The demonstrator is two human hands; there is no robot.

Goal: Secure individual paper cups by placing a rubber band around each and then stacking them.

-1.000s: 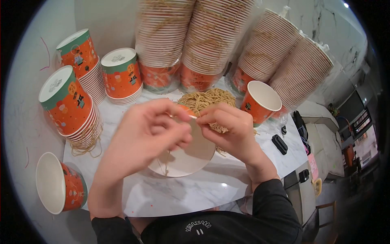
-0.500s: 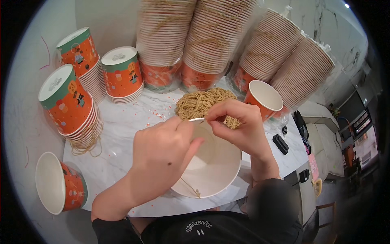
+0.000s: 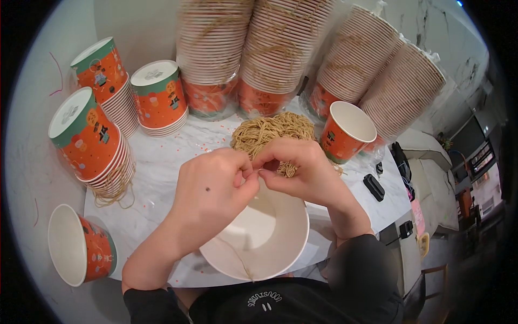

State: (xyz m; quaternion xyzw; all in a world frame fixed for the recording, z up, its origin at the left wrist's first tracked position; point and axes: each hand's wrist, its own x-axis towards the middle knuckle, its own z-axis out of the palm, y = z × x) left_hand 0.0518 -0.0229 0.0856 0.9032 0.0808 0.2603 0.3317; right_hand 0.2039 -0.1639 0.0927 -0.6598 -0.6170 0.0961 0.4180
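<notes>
A large white-lined paper bucket (image 3: 286, 248) stands right in front of me, its mouth tilted up toward me. A thin strand of tan twine (image 3: 240, 258) crosses its near inner wall to the near rim. Over the bucket's far rim, my left hand (image 3: 213, 186) and my right hand (image 3: 302, 170) meet with fingertips pinched. A very thin light strand, seemingly twine, shows between them; the fingers hide most of it. Just behind my hands lies a heap of tan twine (image 3: 259, 134).
Stacked orange-and-green paper buckets (image 3: 89, 137) stand at left, some with twine loops. An open bucket (image 3: 67, 243) lies near left; another (image 3: 353, 121) stands right of the heap. Tall bagged bucket stacks (image 3: 216, 48) line the back. A small black object (image 3: 374, 187) lies at right.
The bucket has shifted left and toward me. My right hand has moved left and slightly down, so both hands' fingertips now meet.
</notes>
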